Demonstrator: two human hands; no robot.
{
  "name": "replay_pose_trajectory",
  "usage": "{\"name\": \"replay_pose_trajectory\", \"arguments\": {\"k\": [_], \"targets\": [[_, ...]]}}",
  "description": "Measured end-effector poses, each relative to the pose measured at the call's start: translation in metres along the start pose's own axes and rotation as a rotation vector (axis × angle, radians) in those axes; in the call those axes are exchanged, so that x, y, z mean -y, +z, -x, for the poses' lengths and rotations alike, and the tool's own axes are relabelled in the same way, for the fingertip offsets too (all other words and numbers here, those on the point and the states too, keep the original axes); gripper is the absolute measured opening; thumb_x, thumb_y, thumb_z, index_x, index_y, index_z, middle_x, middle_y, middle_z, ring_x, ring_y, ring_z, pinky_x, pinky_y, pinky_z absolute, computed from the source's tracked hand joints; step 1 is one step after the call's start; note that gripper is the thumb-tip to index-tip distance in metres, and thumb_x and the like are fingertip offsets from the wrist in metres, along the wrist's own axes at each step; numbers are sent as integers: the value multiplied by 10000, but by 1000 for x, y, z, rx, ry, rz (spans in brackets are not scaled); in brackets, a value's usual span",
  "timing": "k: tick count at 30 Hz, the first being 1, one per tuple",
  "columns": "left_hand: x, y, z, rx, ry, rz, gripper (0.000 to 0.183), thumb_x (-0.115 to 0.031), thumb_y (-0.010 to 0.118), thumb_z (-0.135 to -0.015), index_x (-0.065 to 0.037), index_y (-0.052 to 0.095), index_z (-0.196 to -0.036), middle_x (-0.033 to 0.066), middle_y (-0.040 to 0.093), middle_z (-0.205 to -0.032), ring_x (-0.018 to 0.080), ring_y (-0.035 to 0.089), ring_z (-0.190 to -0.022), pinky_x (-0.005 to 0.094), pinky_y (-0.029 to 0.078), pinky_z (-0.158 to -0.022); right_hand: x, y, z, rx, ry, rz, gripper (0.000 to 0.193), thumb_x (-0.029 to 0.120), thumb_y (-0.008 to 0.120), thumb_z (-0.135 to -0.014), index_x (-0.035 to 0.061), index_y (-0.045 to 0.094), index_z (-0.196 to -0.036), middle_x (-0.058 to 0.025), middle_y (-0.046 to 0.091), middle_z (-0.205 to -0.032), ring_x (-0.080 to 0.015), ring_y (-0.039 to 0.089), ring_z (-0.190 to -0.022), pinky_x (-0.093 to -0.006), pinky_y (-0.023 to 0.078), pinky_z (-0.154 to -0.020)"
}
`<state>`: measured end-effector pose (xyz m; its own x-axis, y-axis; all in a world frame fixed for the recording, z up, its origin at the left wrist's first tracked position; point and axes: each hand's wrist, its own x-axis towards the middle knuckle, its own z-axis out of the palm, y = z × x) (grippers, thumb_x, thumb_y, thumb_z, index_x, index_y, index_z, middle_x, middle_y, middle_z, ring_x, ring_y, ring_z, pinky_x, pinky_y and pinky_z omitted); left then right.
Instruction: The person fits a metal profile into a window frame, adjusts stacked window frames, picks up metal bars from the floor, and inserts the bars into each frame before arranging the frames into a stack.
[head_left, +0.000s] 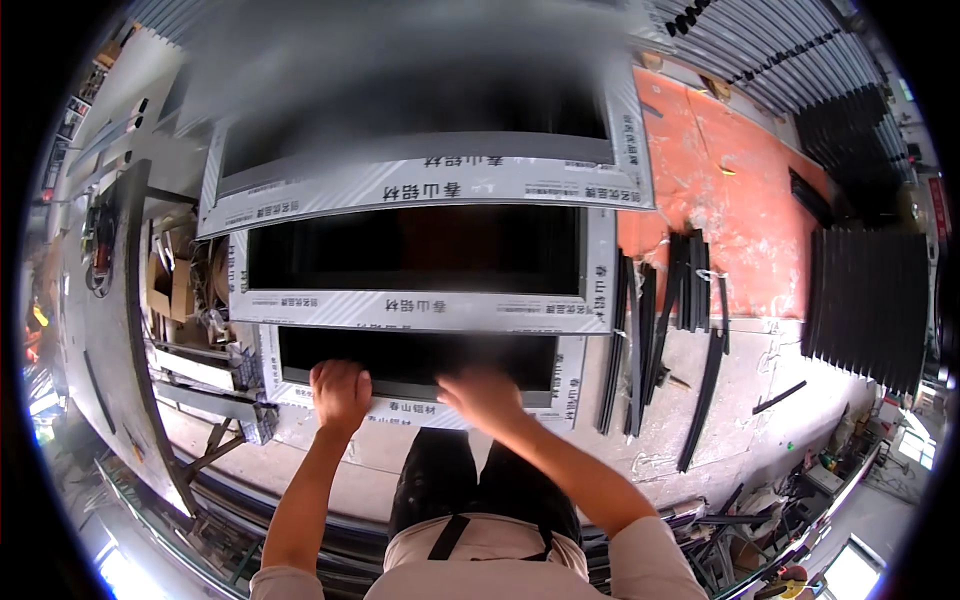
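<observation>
I see my left hand [340,393] curled shut over the near rail of the nearest window frame [420,408], which lies flat on the floor just ahead of my knees. My right hand [482,397] rests blurred on that rail; I cannot tell its grip. Loose black strips [640,340] lie to the right

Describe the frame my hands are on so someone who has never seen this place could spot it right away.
Start at the orange sheet on the floor; left of it lie three film-wrapped window frames in a row. Yours is the nearest frame, under the left hand and right hand, the smallest, its far edge tucked beneath the middle one.
</observation>
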<state>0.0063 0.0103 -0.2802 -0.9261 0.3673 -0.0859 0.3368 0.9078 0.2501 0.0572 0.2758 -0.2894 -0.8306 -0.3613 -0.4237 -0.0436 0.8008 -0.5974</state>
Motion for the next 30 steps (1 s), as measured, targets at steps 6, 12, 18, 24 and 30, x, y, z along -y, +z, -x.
{"name": "replay_pose_trajectory", "arguments": {"k": [6, 12, 18, 24, 30], "targets": [[0, 7, 1, -172, 41, 9, 194, -214, 561, -871, -62, 646, -787, 111, 644, -864, 337, 588, -919, 470, 406, -948, 2, 0, 13, -225, -48, 47, 282, 377, 626, -928, 194, 680, -1135, -48, 626, -824, -236, 630, -806, -373, 522, -662], [-3, 6, 1, -77, 36, 3, 197, -199, 542, -889, -43, 652, -842, 122, 648, -900, 351, 583, -941, 473, 412, -940, 18, -6, 34, -482, -49, 121, 501, 415, 692, -860, 102, 634, -1247, -85, 609, -1145, -248, 540, -1123, -414, 413, -1004], [-11, 11, 10, -292, 73, -52, 259, -211, 517, -902, -10, 622, -1027, 175, 627, -1024, 379, 565, -1005, 511, 394, -1018, 9, 26, 59, -558, -132, 189, 631, 332, 769, -755, 41, 605, -1291, -130, 519, -1359, -293, 493, -1255, -485, 388, -1078], [-19, 12, 18, -118, 72, -98, 289, -218, 501, -892, -20, 611, -1072, 182, 600, -1062, 396, 534, -1038, 532, 366, -1034, 9, 31, 54, -726, -141, 203, 499, 129, 655, -762, 48, 636, -1254, -119, 571, -1289, -275, 551, -1178, -453, 417, -1059], [-11, 19, 17, -83, 60, -117, 292, -236, 489, -895, -42, 618, -1070, 189, 590, -1063, 409, 516, -1052, 529, 350, -1018, 4, 39, 52, -824, -127, 138, 487, 135, 652, -766, 46, 638, -1244, -113, 575, -1255, -273, 556, -1153, -449, 436, -1036]]}}
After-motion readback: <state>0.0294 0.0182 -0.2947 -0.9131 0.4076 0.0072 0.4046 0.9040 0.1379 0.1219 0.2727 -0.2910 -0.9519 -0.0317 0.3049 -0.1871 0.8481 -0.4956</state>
